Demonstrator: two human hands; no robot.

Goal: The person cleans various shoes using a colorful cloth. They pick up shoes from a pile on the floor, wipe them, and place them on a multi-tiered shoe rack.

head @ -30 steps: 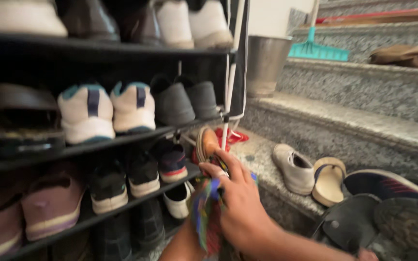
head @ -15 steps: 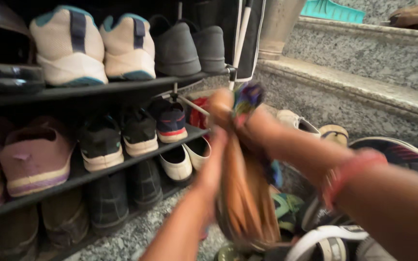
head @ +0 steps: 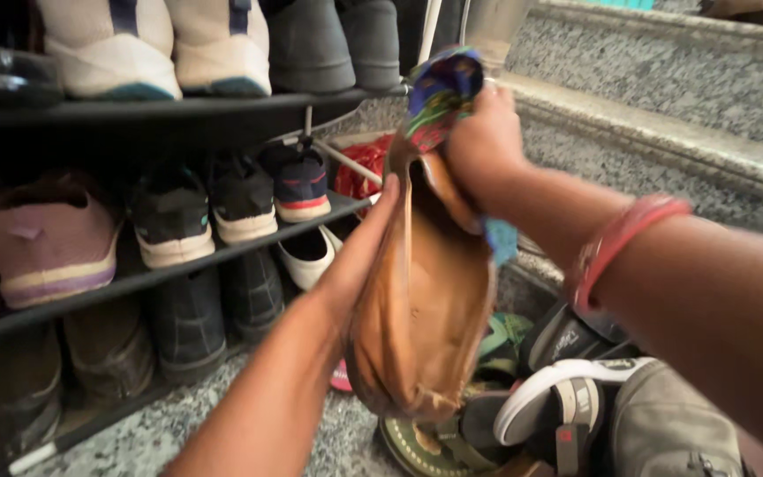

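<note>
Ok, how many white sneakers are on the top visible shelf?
2: left white sneaker and right white sneaker, side by side, left of the grey shoes. Others may be out of frame above.

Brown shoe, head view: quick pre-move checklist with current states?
1. Left hand supports the brown shoe: ok, hand lies along its side; fingers hidden behind it.
2. Right hand has a grip on the colourful cloth: ok, fist shut around it at the shoe's top end.
3. Shoe lifted off the pile of shoes below: ok.
4. Shoe apart from the shoe rack: ok, a gap shows.
5. Inside of the shoe visible: not ok, only partly.
6. Granite step behind the hands: cannot tell, largely covered by the arm.
</note>
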